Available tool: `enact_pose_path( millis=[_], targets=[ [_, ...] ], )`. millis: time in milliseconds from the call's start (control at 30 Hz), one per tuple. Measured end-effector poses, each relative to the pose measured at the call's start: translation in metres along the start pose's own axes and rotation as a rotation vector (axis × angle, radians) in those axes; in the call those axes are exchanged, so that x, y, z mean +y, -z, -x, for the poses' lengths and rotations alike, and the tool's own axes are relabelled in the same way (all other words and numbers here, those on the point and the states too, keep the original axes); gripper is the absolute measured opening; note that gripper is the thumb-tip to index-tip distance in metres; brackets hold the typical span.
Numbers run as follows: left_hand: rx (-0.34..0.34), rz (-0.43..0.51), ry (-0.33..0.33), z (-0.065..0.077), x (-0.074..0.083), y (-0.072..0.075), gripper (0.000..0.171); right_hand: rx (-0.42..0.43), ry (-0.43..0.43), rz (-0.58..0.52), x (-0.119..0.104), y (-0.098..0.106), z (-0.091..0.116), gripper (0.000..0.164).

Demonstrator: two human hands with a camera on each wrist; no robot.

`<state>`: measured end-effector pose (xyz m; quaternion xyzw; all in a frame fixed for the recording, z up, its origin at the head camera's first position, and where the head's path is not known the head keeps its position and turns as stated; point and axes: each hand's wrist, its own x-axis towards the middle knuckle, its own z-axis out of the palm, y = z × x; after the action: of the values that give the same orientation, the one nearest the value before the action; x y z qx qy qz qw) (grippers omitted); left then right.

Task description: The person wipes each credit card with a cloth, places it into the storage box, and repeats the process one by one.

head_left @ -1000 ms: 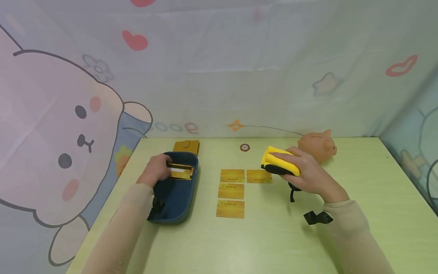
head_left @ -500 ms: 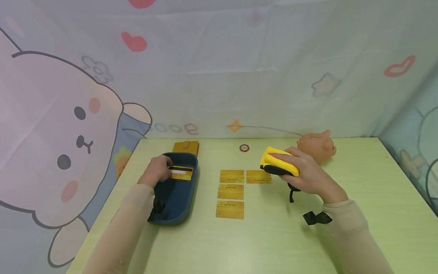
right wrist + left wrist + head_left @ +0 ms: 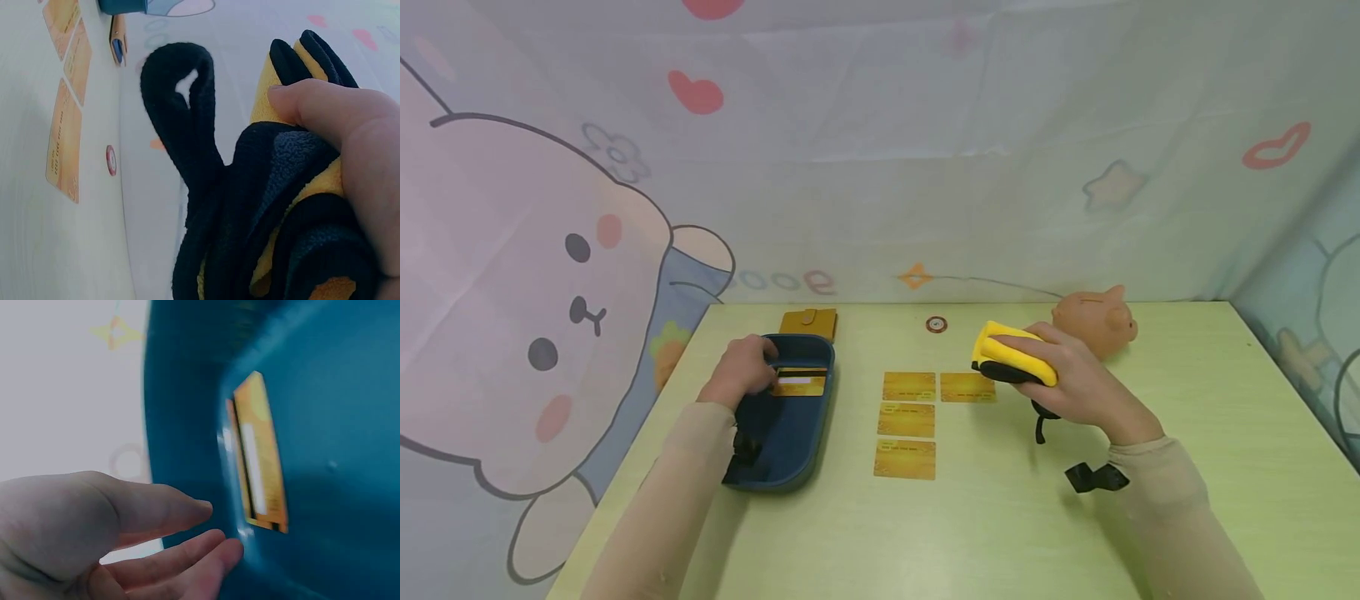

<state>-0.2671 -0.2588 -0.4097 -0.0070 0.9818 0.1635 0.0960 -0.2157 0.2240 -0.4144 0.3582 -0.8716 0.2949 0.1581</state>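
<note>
Inside a dark blue bin (image 3: 786,442) lies a gold card (image 3: 265,450), its black stripe and white strip facing up, with an orange edge showing along one side. My left hand (image 3: 741,367) reaches over the bin's far left rim, beside the card. In the left wrist view the thumb and fingers stand apart from the card, holding nothing. My right hand (image 3: 1071,379) grips a folded yellow cloth (image 3: 1026,362) with black edging above the table; a black loop (image 3: 181,119) hangs from it. Several gold cards (image 3: 905,459) lie face up between the hands.
Behind the bin lies a tan wallet (image 3: 808,322). A red-rimmed round chip (image 3: 936,324) is near the table's back edge. An orange piggy bank (image 3: 1093,321) stands behind my right hand. A printed cloth backdrop (image 3: 880,167) hangs along the back edge.
The striped card in my left hand has gone down onto the bin's floor, and the fingers have let go of it. My right hand and the yellow cloth have stayed in place.
</note>
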Motion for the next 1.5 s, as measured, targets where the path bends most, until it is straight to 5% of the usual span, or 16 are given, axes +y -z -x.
enact_pose_path(
  millis=[200,467,767,1000,1233,1500],
  targets=[
    [0.056,0.069,-0.090,0.014,0.023,0.012,0.042,0.003,-0.001,0.002,0.002,0.002,0.002,0.068],
    [0.119,0.181,-0.242,0.038,0.077,0.019,0.043,0.012,0.006,-0.005,0.003,0.004,0.004,0.067],
    [0.115,0.307,-0.411,0.061,0.126,0.001,0.037,0.050,0.031,-0.025,0.003,0.006,0.004,0.066],
    [0.059,0.316,-0.504,0.069,0.161,-0.029,0.036,0.075,0.038,-0.012,0.003,0.008,0.004,0.064],
    [0.010,0.346,-0.552,0.054,0.181,-0.063,0.036,0.080,0.033,-0.010,0.002,0.010,0.003,0.063],
    [-0.015,0.366,-0.521,0.021,0.179,-0.103,0.042,0.066,0.047,-0.023,0.001,0.007,0.002,0.064]
  ],
)
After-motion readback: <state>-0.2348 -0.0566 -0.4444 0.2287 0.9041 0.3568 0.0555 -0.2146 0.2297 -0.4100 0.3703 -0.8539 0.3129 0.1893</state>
